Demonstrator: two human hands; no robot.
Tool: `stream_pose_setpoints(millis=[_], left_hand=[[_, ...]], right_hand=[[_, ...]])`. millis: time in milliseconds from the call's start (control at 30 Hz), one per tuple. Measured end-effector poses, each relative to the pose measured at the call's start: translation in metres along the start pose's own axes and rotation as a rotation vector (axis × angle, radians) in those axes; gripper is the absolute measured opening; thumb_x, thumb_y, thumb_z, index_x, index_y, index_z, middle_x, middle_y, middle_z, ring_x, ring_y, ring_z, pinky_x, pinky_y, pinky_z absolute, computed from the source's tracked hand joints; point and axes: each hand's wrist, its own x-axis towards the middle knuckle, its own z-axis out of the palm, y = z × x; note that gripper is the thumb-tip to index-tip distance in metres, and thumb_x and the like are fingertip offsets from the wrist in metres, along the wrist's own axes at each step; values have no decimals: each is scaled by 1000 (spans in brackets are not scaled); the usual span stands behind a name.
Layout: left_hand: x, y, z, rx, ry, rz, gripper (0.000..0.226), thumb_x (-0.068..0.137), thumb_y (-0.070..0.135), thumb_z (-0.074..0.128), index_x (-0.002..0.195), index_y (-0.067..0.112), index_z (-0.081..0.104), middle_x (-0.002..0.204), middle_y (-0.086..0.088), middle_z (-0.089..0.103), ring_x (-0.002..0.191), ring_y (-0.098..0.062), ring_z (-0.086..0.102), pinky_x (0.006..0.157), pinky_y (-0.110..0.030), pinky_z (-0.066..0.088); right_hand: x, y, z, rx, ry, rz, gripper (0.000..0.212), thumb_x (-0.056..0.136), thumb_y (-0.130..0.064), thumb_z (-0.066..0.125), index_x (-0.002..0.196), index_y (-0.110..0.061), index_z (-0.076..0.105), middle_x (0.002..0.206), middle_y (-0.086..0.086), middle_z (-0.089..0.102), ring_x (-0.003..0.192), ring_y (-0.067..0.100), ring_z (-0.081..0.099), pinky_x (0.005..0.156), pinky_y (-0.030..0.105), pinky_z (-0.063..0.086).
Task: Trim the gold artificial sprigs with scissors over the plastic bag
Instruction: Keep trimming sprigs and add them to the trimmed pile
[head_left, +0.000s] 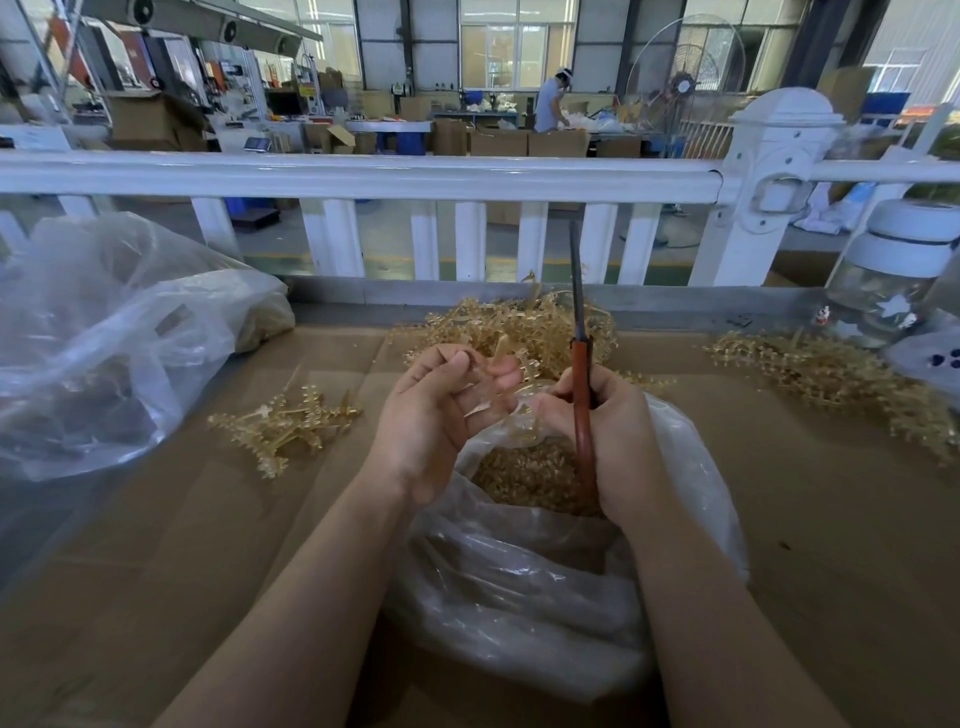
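The left hand (436, 415) is curling its fingers around a small gold sprig (506, 353) just above the open mouth of the bag (519, 571), the thumb and fingertips pinching the piece near its stem, though the exact contact is partly hidden behind the fingers. The right hand (618, 436) is wrapping its grip around the red handles of the scissors (581, 364), with the dark blades pointing up and away and looking pressed together, edge-on to the camera. Gold offcuts are lying heaped inside the bag, right beneath both hands. More untrimmed sprigs are waiting on the cardboard-covered worktop (208, 519): a pile (519, 325) just beyond the hands, a cluster (291, 423) to the left, and another spread (831, 379) to the right. A second, larger clear bag (104, 338) is sitting at the far left, and a jar (888, 280) is standing at the right by the white railing (363, 174). The sprigs are looking light, thin and springy, with many tiny leaflets likely to snag or bend, so taking hold by the bare main stem, close to the cut, is probably steadier than squeezing the foliage
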Motion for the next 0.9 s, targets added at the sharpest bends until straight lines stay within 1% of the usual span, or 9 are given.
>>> stream_pose_setpoints(millis=[67,200,267,367,467,567,633,767,900], left_hand=[[2,0,-2,46,-2,-33,16,99,19,46,89,11,56,98,-15,72,96,-27,70,82,-39,58],[1,8,-12,244,28,-110,35,80,45,63,92,12,60,85,-7,69,77,-18,64,69,-29,54],[0,11,-18,419,-24,-170,36,77,39,69,95,8,64,83,-7,69,66,-15,58,59,-22,48],[-2,11,-20,608,-125,-262,17,83,14,71,97,5,71,76,-7,70,57,-10,52,52,-17,43],[-3,10,-18,721,-186,-315,9,85,13,71,90,7,73,71,-3,71,57,-7,53,53,-15,43],[-2,10,-18,661,-175,-333,4,82,11,72,83,7,72,72,-3,69,61,-9,53,56,-17,41],[-1,12,-17,568,-130,-345,13,74,15,74,83,6,73,69,-1,64,62,-10,47,58,-21,36],[2,14,-17,310,-43,-352,23,74,25,68,87,8,75,69,7,55,59,-6,38,59,-21,29],[0,10,-15,378,-40,-300,26,75,30,70,91,10,78,68,6,54,58,-6,37,57,-20,28]], right_hand=[[1,0,-1,7,2,-12,26,80,-10,84,74,-25,65,62,-10,64,67,17,64,79,44,59],[1,-2,-5,46,-11,-52,25,82,-4,81,78,-18,60,59,-17,60,58,3,58,64,18,52],[1,-2,-5,63,-25,-60,26,81,-1,80,77,-17,60,60,-15,61,58,4,58,62,16,50],[0,-4,-5,73,-28,-49,26,81,0,80,77,-18,61,66,-9,63,64,10,59,67,23,51],[1,-4,-5,43,-40,-48,26,81,-3,81,77,-20,61,63,-14,61,66,7,59,72,26,49],[1,-2,-4,74,-56,-46,24,81,-11,83,80,-19,61,60,-17,59,63,6,58,72,29,46],[-1,-3,-3,94,-32,-73,24,81,-26,84,84,-14,63,62,-16,59,62,5,58,70,28,47],[-3,-7,-5,157,36,-110,52,69,-53,77,90,-8,64,56,-13,54,51,0,50,59,16,39],[-5,-8,-3,126,4,-134,38,74,-52,73,83,-15,67,55,-13,60,52,-2,56,53,9,42]])
